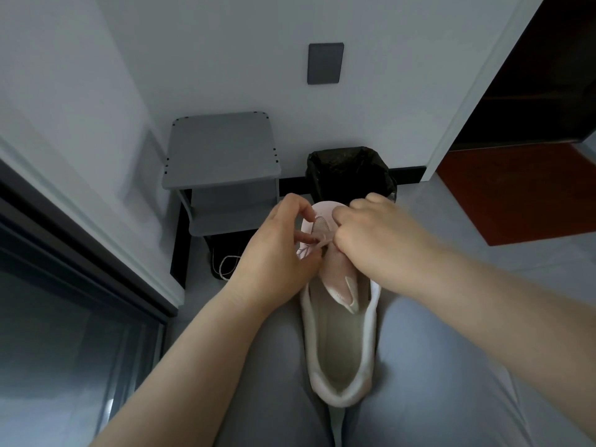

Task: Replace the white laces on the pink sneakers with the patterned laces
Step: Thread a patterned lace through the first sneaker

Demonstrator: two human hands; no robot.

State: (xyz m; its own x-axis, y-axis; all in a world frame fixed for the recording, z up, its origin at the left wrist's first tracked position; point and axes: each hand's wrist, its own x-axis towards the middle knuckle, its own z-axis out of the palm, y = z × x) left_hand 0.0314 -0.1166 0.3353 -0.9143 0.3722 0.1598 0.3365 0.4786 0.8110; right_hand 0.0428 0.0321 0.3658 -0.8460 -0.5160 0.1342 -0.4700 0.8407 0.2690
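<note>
Sneaker (338, 333) lay wedged between the thighs, toe pointing away. Left hand (277, 250) at its toe end, fingers curled, pinched a lace (317, 241) over the eyelets. Right hand (380, 240) opposite, fingers curled down on the upper; grip hidden, couldn't tell. Another lace (225, 266) lay on the floor left of the sneaker, under a stool (222, 156). Bin (351, 169) beyond the toe.

- Sneaker (338, 337): pale pink upper and tongue, white padded collar, beige-grey insole.
- Lace (310, 248): pale pink; any pattern is too small to tell.
- Stool (222, 150): plain grey.
- Bin (350, 171): black liner.
- Wall plate (325, 63): dark grey, on a white wall (225, 59).
- Mat (522, 195): red-orange.
- Trousers (435, 366): grey-blue.
</note>
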